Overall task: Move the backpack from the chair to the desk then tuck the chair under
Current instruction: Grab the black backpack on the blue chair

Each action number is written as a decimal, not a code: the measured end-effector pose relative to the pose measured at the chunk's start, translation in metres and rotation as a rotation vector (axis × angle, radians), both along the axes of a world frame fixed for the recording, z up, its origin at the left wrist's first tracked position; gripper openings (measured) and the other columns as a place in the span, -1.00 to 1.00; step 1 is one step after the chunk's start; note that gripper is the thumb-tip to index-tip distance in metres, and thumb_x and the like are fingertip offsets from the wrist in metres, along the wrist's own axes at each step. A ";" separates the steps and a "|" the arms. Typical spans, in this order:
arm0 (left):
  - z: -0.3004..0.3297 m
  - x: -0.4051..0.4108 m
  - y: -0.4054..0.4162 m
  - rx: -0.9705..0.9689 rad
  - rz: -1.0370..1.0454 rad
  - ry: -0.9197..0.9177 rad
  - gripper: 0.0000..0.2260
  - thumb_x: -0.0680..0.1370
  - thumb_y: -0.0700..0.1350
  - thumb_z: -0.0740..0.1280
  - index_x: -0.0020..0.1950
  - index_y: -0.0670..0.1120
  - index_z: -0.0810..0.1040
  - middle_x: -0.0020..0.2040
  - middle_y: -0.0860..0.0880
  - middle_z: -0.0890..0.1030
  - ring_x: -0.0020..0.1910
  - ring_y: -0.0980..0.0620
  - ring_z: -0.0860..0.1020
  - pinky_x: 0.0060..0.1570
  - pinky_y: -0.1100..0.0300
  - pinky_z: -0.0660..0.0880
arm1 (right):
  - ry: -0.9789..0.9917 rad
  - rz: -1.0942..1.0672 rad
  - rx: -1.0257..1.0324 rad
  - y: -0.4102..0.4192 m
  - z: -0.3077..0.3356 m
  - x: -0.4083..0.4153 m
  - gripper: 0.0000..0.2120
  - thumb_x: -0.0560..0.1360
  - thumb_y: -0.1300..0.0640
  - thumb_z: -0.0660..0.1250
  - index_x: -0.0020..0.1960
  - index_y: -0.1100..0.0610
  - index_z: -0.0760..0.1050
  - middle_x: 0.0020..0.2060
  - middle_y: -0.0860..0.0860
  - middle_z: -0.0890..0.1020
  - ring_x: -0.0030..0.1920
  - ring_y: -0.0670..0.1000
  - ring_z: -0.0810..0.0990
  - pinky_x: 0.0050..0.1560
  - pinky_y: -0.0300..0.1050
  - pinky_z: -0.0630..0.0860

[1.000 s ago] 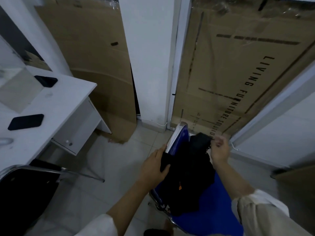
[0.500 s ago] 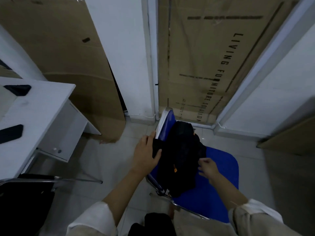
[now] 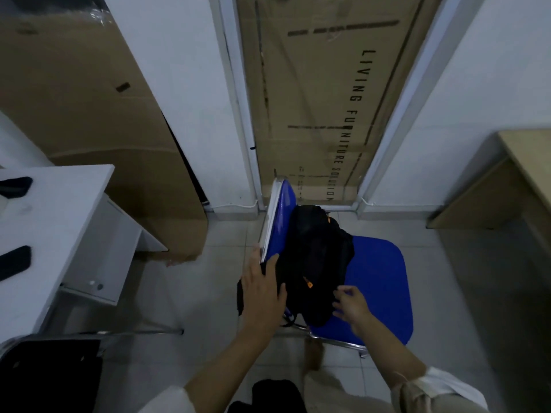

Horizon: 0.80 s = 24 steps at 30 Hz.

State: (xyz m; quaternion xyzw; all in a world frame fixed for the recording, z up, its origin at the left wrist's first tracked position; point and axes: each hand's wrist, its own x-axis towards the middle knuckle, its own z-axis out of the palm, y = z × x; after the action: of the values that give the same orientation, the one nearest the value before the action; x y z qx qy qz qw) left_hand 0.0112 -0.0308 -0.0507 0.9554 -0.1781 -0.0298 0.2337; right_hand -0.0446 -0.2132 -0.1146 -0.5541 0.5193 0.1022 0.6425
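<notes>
Two hands (image 3: 262, 289) (image 3: 353, 305) touch one backpack (image 3: 316, 263), one chair (image 3: 378, 290).

Small office or study room, partly unpacked. White counter (image 3: 59, 210) at 9 o'clock, two dark phones (image 3: 13, 260) on top. Blue chair (image 3: 378, 290) with chrome frame at centre, black chair (image 3: 44, 374) at 7 o'clock. Wooden desk (image 3: 524, 162) at 3 o'clock. Flat furniture cartons (image 3: 322, 93) lean on white walls at 12 and 10 o'clock, one printed "LIVING FURNITURE SOLUTION". Pale tiled floor (image 3: 208, 293).
</notes>
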 end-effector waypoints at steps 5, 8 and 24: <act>-0.002 -0.031 -0.012 -0.053 -0.239 -0.017 -0.45 0.50 -0.24 0.30 0.46 -0.08 0.22 0.56 -0.20 -0.15 0.55 -0.17 -0.10 0.51 -0.12 0.06 | -0.011 -0.035 -0.031 0.017 -0.003 -0.018 -0.86 0.59 0.21 0.19 0.14 0.16 0.34 0.04 0.13 0.48 -0.01 0.13 0.51 -0.03 0.02 0.52; -0.010 -0.043 -0.017 -0.013 -0.320 0.069 -0.43 0.55 -0.17 0.25 0.50 -0.02 0.09 0.55 -0.14 -0.27 0.56 -0.11 -0.14 0.52 -0.08 0.01 | -0.021 -0.056 -0.029 0.022 -0.004 -0.028 -0.86 0.59 0.19 0.20 0.13 0.14 0.35 0.01 0.12 0.50 -0.04 0.09 0.52 -0.06 0.01 0.54; -0.042 0.012 -0.054 -0.080 -0.110 0.579 -0.33 0.58 -0.16 0.26 0.54 -0.09 -0.10 0.56 -0.20 -0.08 0.53 -0.16 0.04 0.49 -0.01 0.07 | 0.022 -0.028 -0.121 -0.039 -0.031 -0.020 -0.71 0.55 0.18 0.26 0.24 0.22 0.34 0.12 0.15 0.46 0.00 0.09 0.45 0.07 0.06 0.48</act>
State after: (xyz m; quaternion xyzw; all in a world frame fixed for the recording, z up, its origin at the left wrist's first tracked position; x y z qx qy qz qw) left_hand 0.0235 -0.0844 -0.0928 0.8860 -0.1568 -0.3069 0.3102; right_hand -0.0649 -0.2527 -0.1460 -0.5834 0.5393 0.0677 0.6035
